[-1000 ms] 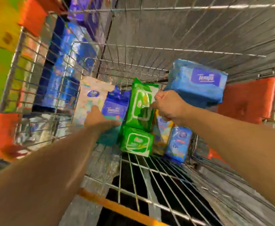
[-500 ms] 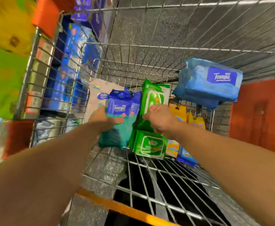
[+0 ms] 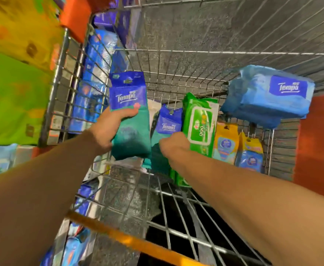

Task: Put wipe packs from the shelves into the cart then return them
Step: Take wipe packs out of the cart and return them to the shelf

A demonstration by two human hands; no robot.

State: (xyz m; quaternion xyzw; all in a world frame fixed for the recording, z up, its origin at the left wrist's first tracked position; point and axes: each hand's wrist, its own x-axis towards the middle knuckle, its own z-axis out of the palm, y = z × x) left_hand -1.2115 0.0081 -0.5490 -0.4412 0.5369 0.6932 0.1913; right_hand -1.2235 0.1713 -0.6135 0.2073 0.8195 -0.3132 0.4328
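I look down into a wire cart [image 3: 176, 52]. My left hand [image 3: 109, 129] grips a blue-and-teal Tempo wipe pack [image 3: 128, 116] and holds it raised above the cart floor. My right hand [image 3: 173, 145] closes on a second blue-and-teal Tempo pack [image 3: 168, 123] that stands against the cart's far wall. Right beside that hand stands a green wipe pack [image 3: 200, 123]. A large light-blue Tempo pack [image 3: 268, 95] rests high at the far right corner. Two yellow-and-blue packs [image 3: 238, 146] lean at the right.
Shelves on the left hold blue packs [image 3: 94, 87] and green and yellow packages [image 3: 13, 89], seen through the cart's side wires. An orange bar [image 3: 128, 239] crosses the cart's near end. An orange-red panel [image 3: 318, 143] stands at the right.
My left hand has lifted its Tempo pack up and away from the others. My right hand has shifted from the green pack to the second Tempo pack.
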